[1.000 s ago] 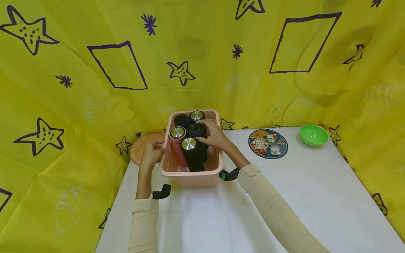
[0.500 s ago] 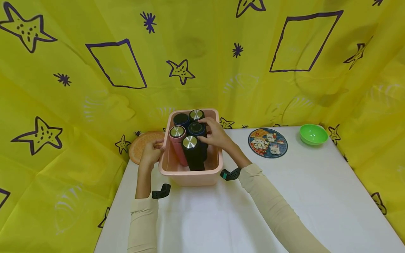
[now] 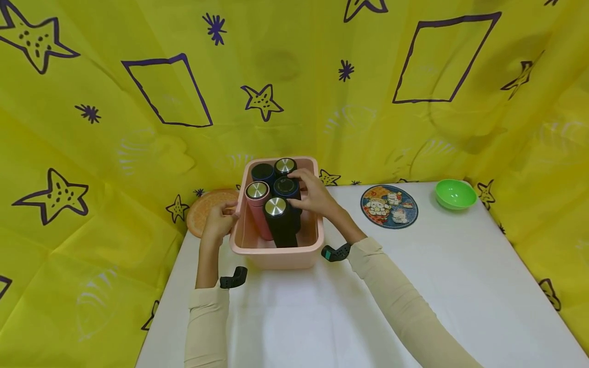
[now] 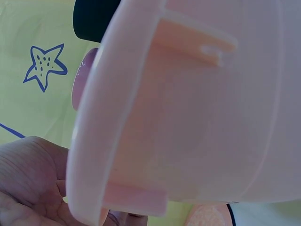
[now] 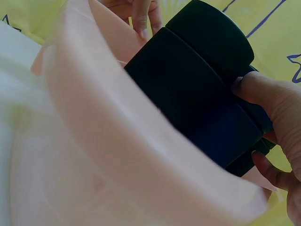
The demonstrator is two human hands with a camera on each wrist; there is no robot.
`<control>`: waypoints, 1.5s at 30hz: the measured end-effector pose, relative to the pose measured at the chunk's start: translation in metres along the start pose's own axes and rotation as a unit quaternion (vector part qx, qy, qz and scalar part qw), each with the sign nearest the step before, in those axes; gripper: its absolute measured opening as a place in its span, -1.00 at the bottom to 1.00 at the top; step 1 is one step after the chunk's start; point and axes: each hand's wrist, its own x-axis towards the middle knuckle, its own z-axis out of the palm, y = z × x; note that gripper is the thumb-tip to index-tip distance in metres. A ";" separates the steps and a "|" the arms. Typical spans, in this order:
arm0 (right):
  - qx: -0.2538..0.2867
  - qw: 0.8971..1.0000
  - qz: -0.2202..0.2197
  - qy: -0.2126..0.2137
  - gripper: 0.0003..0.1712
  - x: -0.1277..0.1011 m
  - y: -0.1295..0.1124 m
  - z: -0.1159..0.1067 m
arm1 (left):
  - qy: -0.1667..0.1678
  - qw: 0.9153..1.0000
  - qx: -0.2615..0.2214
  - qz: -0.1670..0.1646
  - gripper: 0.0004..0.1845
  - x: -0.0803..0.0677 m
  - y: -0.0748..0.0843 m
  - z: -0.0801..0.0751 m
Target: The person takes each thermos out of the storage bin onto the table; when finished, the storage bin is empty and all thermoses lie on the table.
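right hand gripping a dark flask inside a pink tub

a dark navy cylindrical insulated flask with a blue-ringed lid point(image 3: 285, 188) stands upright in the middle of a pale pink rectangular plastic tub point(image 3: 276, 255), just left of centre in the head view. the right hand point(image 3: 312, 194) has its fingers curled round the flask's upper part; the right wrist view shows a thumb and fingertips pressed against the dark body. the left hand point(image 3: 220, 221) holds the tub's left rim, fingers hooked over the edge, palm against the outer wall in the left wrist view.

four other flasks stand packed around it: a black flask with a shiny steel cap point(image 3: 278, 221) nearest the camera, a pink flask with a steel cap point(image 3: 257, 204) to its left, a dark flask with a dark lid point(image 3: 263, 171) and another steel-capped black flask point(image 3: 285, 166) at the far end.

judging from the grip, the step in hand looks like taking hold of the navy flask while the tub is steadied. lifting it would call for a straight upward pull, since the neighbours touch it and could tip.

the tub sits on a white table point(image 3: 414, 286). further out, an orange slice-patterned round mat point(image 3: 207, 209) lies at the left, a round cartoon-printed coaster point(image 3: 389, 206) to the right of centre, and a small green plastic bowl point(image 3: 455, 194) at the far right. a yellow star-printed cloth point(image 3: 138, 128) fills the upper frame.
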 end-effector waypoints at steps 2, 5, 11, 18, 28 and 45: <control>0.000 1.000 -0.005 -0.001 -0.26 0.000 0.001 0.000 | -0.001 1.000 -0.002 0.002 -0.53 0.000 0.000 0.000; 0.004 1.000 -0.005 -0.008 -0.23 0.001 0.003 -0.002 | -0.002 1.000 -0.012 0.008 -0.53 0.000 0.001 0.001; 0.040 0.998 0.027 -0.033 -0.25 0.003 0.002 -0.006 | -0.003 1.000 -0.018 0.010 -0.53 0.002 0.001 0.001; 0.058 0.994 0.071 -0.056 -0.25 0.003 -0.001 -0.010 | -0.006 1.000 -0.018 0.003 -0.52 0.003 -0.001 0.001; 0.079 0.990 0.101 -0.052 -0.26 0.002 0.000 -0.009 | -0.005 1.000 -0.009 -0.010 -0.53 0.002 -0.002 0.000; 0.059 0.993 0.099 -0.023 -0.26 0.003 -0.003 -0.008 | -0.006 1.000 -0.008 -0.002 -0.53 0.001 0.000 -0.002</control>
